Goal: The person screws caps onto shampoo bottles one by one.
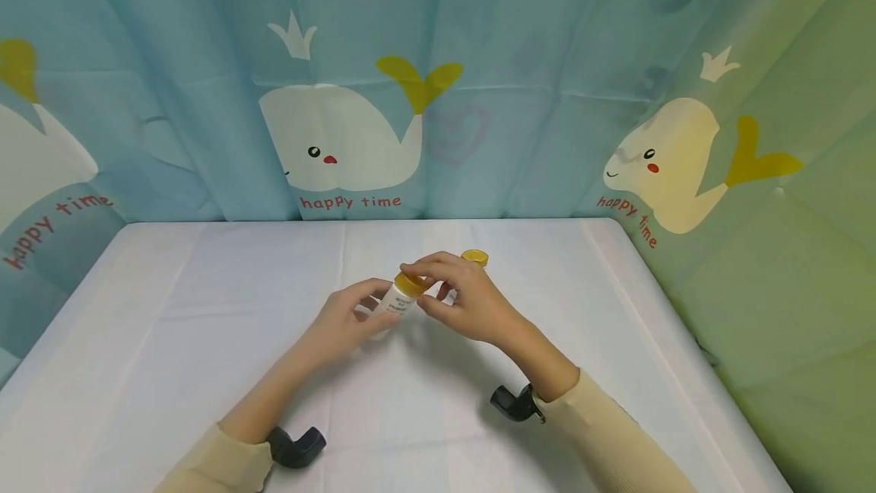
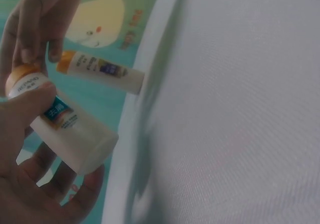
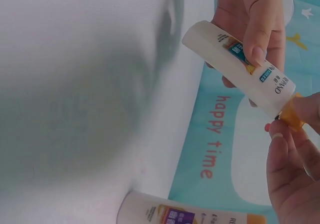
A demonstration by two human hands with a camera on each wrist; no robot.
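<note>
A white shampoo bottle (image 1: 397, 301) with a yellow-orange cap (image 3: 290, 115) and a teal label is held tilted above the table, its cap up and to the right in the head view. My left hand (image 1: 344, 319) grips its body, thumb across the front and fingers behind. My right hand (image 1: 472, 297) pinches the cap between thumb and fingers. Behind the right hand stands a second white bottle (image 2: 107, 73) with a purple label. In the head view only its yellow cap (image 1: 474, 256) shows, the rest being hidden by that hand.
Everything is over a table with a white cloth (image 1: 205, 326). A blue-green curtain (image 1: 520, 151) with whale prints hangs along the far edge and the right side. Black camera mounts (image 1: 297, 447) sit at both wrists.
</note>
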